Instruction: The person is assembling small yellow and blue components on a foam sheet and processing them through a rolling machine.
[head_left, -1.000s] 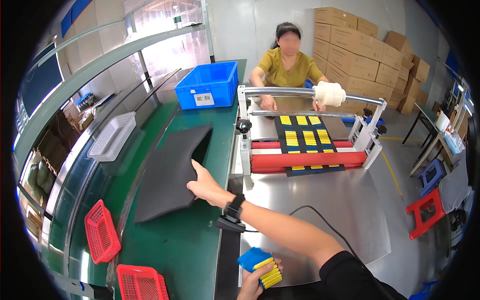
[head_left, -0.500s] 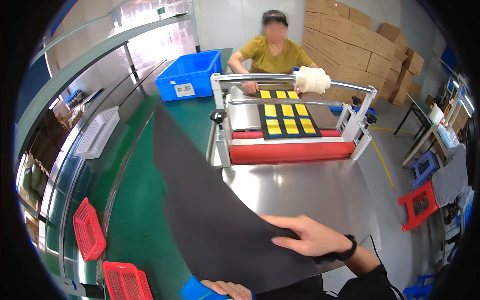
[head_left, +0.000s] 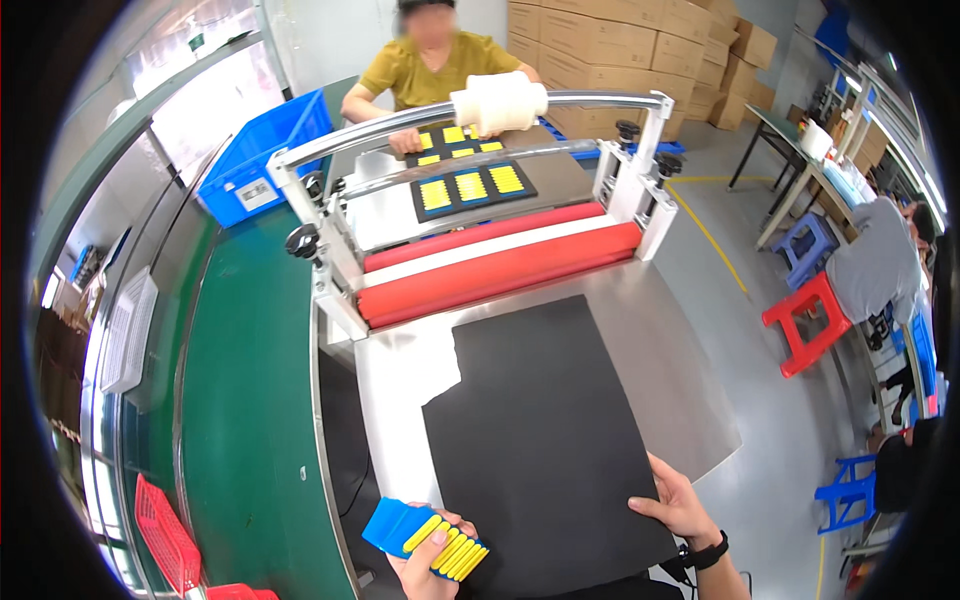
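A large black sheet [head_left: 545, 430] lies over the metal plate in front of me, with an uneven notch in its left edge. My right hand [head_left: 685, 505] pinches the sheet's right edge, thumb on top. In my left hand [head_left: 435, 565] is a bundle of blue and yellow strips [head_left: 455, 548], gripped with the thumb across it, beside the sheet's lower left corner. Beyond the plate stands a roller machine with red rollers [head_left: 500, 265]. Behind the rollers sits a black board with yellow-and-blue pieces [head_left: 472, 187] in rows.
A co-worker [head_left: 440, 65] at the far side has a hand by another black board of yellow pieces. A blue bin [head_left: 250, 190] stands on the green table [head_left: 250, 400] at left. Red baskets [head_left: 165, 530] are at lower left, a red stool [head_left: 810, 320] at right.
The black sheet has swung from upright on the left to flat over the metal plate. My left hand has come up with the strip bundle. The view has shifted right.
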